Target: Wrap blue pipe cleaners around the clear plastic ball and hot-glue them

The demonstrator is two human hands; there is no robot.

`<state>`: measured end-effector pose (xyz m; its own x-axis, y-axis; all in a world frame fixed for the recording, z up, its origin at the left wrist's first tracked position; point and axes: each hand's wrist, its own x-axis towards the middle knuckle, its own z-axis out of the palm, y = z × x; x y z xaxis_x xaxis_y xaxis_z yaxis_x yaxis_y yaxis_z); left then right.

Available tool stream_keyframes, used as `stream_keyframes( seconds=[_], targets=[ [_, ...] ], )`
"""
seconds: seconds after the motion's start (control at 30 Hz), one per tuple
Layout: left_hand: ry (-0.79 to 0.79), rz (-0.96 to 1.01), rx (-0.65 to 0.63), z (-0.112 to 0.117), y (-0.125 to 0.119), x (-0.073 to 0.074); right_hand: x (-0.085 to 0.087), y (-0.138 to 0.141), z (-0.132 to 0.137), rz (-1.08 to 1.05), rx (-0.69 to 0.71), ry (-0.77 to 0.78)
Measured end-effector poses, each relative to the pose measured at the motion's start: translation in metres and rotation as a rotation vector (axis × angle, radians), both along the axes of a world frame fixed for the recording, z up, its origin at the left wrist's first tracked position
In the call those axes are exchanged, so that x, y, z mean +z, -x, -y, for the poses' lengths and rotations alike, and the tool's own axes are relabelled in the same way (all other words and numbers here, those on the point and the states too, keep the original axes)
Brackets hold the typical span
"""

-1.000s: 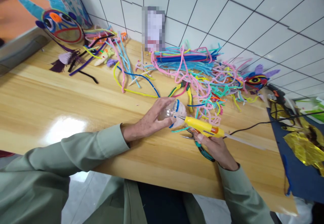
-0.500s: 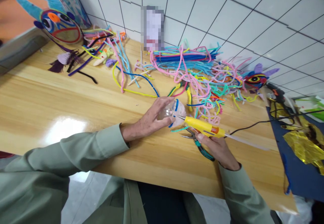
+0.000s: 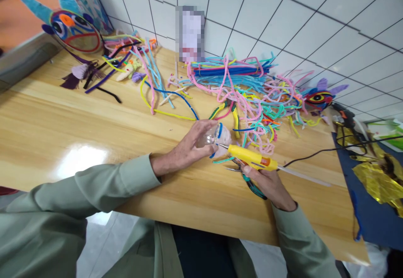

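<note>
Two hands work at the middle of the frame, with a wooden table (image 3: 103, 120) beneath them. From the upper left, a colourful mask (image 3: 76, 30) stands on the table, and loose fuzzy wires (image 3: 153, 83) lie to its right.

Next comes the left hand (image 3: 192, 144), thumb and fingers curled partway round a clear plastic bottle (image 3: 224, 139), or part of one, just below the centre of the frame. The grip covers the bottle's left side; its right end, with blue strips (image 3: 220, 130), faces the other hand. The bottle's long axis seems to run roughly left to right.

Pointing at it from the right is a yellow glue gun (image 3: 247, 155). Its length slants gently from upper left to lower right, so the metal nozzle (image 3: 223, 146) meets the bottle's near side just beside the left thumb; whether they touch, I cannot tell.

The right hand (image 3: 264, 180) is wrapped round the handle, its fingers largely hidden, well apart from the bottle. Teal-handled pliers (image 3: 254, 188) lie just beside it. A black cable (image 3: 315, 154) trails towards the right edge.
</note>
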<state>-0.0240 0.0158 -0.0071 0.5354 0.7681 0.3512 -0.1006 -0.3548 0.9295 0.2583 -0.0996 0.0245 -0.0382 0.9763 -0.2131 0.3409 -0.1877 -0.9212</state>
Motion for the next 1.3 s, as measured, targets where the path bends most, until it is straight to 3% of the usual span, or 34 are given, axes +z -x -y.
stream_keyframes(
  seconds=[1.3],
  targets=[
    [-0.014, -0.036, 0.027, -0.0014, -0.0009, 0.0022, -0.0056, 0.0034, -0.0008, -0.017, -0.036, -0.028]
  ],
)
